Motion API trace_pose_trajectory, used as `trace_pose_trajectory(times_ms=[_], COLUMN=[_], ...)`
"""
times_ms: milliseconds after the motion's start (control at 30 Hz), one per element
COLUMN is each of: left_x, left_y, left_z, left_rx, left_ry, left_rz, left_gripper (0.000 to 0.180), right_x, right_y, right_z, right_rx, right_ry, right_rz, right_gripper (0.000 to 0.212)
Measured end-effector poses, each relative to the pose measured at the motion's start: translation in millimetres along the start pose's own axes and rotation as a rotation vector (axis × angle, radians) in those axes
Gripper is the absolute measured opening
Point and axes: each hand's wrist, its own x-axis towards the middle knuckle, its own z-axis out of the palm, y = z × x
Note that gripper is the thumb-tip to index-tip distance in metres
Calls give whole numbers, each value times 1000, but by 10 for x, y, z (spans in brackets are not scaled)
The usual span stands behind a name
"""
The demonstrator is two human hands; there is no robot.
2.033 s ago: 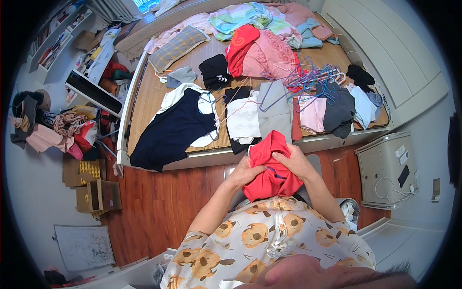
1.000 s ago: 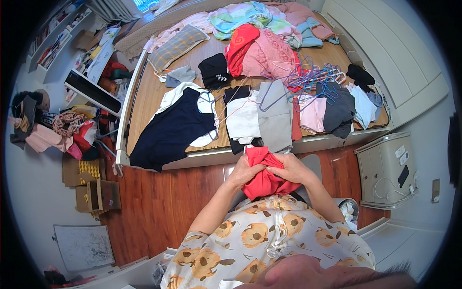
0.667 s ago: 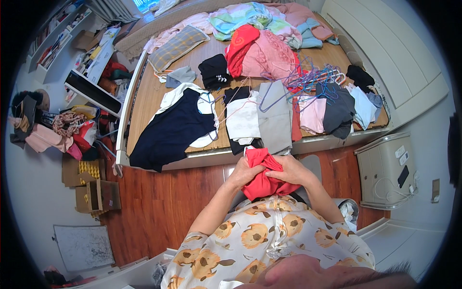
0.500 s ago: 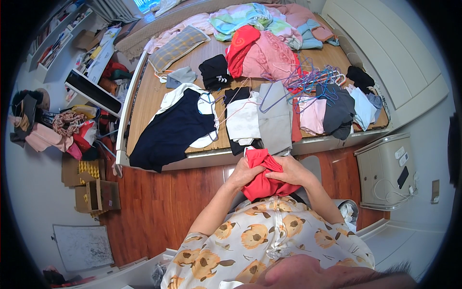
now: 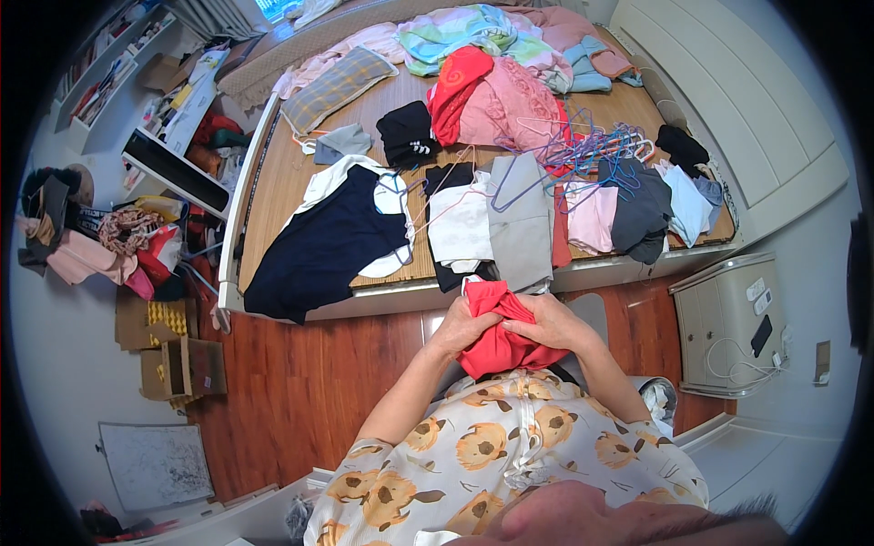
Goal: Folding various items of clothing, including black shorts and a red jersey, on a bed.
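A bunched red cloth garment (image 5: 499,353) is held close in front of my body, just off the bed's near edge; its exact kind is hidden by the folds. My left hand (image 5: 464,326) grips its left side, the thumb pressed on top. From the other side my right hand (image 5: 543,324) pinches the same cloth, and the two thumbs nearly meet at the middle. On the bed beyond lie a white garment (image 5: 460,227), grey trousers (image 5: 521,218) with a blue hanger on them, and a navy sleeveless garment (image 5: 328,246).
A tangle of hangers (image 5: 601,150) lies on the bed behind folded clothes. Further back are a plaid pillow (image 5: 339,91) and a pink bundle (image 5: 501,109). A bedside cabinet (image 5: 728,328) stands at right, a bin (image 5: 657,400) near my right elbow, and cardboard boxes (image 5: 193,369) on the left floor.
My right thumb has shifted very slightly on the red garment. Otherwise nothing has visibly moved.
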Motion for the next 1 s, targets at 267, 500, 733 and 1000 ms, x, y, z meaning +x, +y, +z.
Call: trace_pose_trajectory(times_ms=[267, 500, 733, 1000], left_x=[4, -36, -47, -24], left_y=[-25, 96, 122, 256], left_z=[-10, -6, -19, -139], left_rx=[-24, -297, -317, -50], left_ry=[-5, -4, -5, -101], left_rz=[-5, -94, -92, 5], left_gripper=[19, 26, 27, 36], right_x=[-1, 17, 23, -18], right_y=[-9, -33, 6, -90], right_z=[-6, -8, 35, -3], right_rx=[-1, 2, 50, 555], right_ry=[-7, 39, 36, -26], right_rz=[1, -81, -52, 59], right_gripper=[36, 33, 22, 26])
